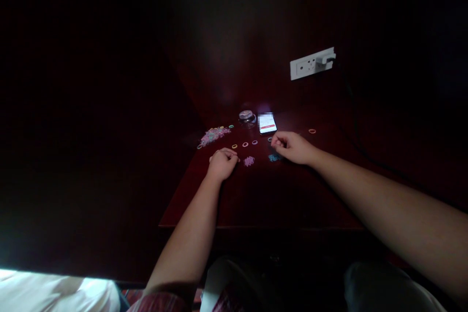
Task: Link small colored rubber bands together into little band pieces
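Note:
My left hand (222, 164) rests on the dark red table (256, 200), its fingers curled in. Whether it holds anything is hidden. Just right of it lies a small pile of purple-pink elastic bands (249, 161). Above the fingertips sit a yellow hair tie (234, 146), a pink one (245, 145) and a purple one (255, 142) in a row. My right hand (294, 147) is closed in a pinch beside a pale blue hair tie (269, 139); what is between its fingertips is too small to make out. Under it lies a pile of teal elastic bands (274, 157).
A heap of mixed pastel bands (215, 136) lies at the back left. Behind the row stand a clear lidded jar (247, 118) and a lit phone (267, 124). An orange hair tie (312, 131) lies right. A wall socket (312, 64) holds a plug; a cable trails down.

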`<state>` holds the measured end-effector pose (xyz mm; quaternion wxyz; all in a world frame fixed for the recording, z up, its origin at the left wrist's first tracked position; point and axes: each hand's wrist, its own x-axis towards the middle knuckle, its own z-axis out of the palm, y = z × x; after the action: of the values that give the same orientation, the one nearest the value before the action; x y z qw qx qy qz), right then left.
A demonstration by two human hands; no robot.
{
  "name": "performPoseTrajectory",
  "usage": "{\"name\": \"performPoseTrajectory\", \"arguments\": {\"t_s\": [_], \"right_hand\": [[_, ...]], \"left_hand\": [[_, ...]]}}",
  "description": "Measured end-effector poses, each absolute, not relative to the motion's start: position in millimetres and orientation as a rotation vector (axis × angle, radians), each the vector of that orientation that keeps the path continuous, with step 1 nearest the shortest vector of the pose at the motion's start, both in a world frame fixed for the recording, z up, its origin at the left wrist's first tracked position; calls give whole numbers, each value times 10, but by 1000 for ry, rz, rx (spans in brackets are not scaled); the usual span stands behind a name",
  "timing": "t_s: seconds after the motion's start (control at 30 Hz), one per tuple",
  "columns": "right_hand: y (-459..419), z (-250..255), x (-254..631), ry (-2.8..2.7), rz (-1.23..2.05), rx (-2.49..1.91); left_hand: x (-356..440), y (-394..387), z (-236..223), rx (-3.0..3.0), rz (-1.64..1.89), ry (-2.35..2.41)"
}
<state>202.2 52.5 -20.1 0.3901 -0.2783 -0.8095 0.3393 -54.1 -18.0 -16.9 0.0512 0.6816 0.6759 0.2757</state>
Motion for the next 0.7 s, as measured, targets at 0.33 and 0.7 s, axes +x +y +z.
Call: {"name": "performPoseTrajectory", "arguments": {"t_s": [0.33, 0.7], "right_hand": [[492, -167, 2014, -2069, 871, -730], [504, -193, 2021, -2073, 855, -728]], "left_hand": [[-446, -301, -127, 2317, 677, 1896], [-501, -232, -220, 2321, 721, 1783]]}}
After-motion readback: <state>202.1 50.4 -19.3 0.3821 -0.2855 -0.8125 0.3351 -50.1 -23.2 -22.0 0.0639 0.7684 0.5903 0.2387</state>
